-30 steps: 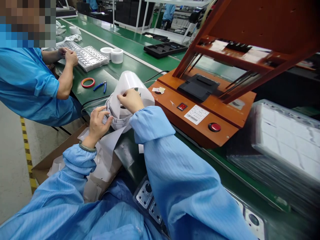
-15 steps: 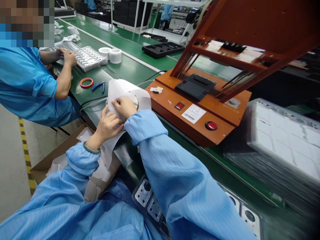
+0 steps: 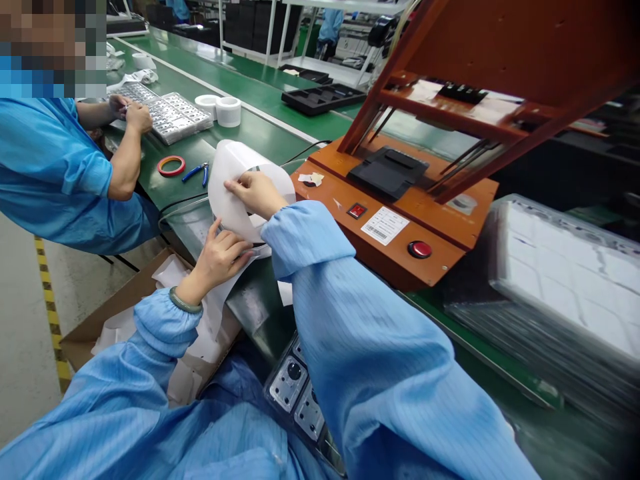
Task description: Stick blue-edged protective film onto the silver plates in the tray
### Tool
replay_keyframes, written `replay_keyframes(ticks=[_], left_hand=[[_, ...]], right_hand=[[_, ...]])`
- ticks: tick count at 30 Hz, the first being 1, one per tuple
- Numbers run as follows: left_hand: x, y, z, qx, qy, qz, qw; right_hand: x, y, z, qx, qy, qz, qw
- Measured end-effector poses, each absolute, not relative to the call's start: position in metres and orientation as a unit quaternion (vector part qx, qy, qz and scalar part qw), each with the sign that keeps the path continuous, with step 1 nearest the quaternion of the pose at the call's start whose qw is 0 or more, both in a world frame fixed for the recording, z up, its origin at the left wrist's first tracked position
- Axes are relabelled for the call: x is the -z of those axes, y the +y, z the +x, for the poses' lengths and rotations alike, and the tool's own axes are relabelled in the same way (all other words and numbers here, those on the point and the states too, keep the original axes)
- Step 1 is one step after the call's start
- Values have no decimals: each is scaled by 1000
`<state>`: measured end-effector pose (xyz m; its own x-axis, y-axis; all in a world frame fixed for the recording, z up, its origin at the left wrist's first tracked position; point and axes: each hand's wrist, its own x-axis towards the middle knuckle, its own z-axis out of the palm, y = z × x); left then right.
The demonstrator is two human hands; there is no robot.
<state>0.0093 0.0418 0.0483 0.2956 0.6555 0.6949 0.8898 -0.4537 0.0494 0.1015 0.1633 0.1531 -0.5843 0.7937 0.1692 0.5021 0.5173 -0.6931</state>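
Note:
A curled white paper sheet [image 3: 227,163], loosely rolled, stands on the table edge in front of me. My right hand [image 3: 257,195] pinches its near layer between thumb and fingers. Below it, my left hand [image 3: 223,257] has the index finger pointing up at the sheet. Its other fingers are curled against a white paper strip [image 3: 219,298], which hangs down into the cardboard box; their grip is partly hidden. Close to my lap, a clear tray of silvery plates [image 3: 289,383] with dark round spots lies partly under my right sleeve.
An orange press [image 3: 320,220] with a raised lid stands to the right, beside stacked trays [image 3: 560,257]. The cardboard box [image 3: 120,303] holds paper scraps. Red tape [image 3: 171,166], blue cutters [image 3: 195,173] and white rolls [image 3: 229,112] lie beyond. A co-worker's hands [image 3: 139,117] work at left.
My right hand has moved slightly up and right, lifting the white sheet, which now bulges into a wider curl. My left hand has stayed almost in place.

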Motion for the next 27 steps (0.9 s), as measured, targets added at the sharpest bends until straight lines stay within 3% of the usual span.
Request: replay_keyframes(ticks=[5, 14, 19, 24, 27], left_hand=[[-49, 44, 16, 291, -500, -787, 216], [-47, 39, 29, 303, -542, -746, 241], [-42, 42, 34, 298, -531, -770, 193], [-44, 46, 34, 319, -533, -767, 161], [-47, 48, 34, 318, -539, -765, 152]], right_hand=[[-152, 147, 89, -330, -841, -364, 228], [-181, 147, 98, -303, -860, -293, 288], [-187, 141, 120, -243, -911, -273, 192], [-211, 150, 134, -278, -867, -272, 310], [-211, 157, 138, -321, -842, -282, 329]])
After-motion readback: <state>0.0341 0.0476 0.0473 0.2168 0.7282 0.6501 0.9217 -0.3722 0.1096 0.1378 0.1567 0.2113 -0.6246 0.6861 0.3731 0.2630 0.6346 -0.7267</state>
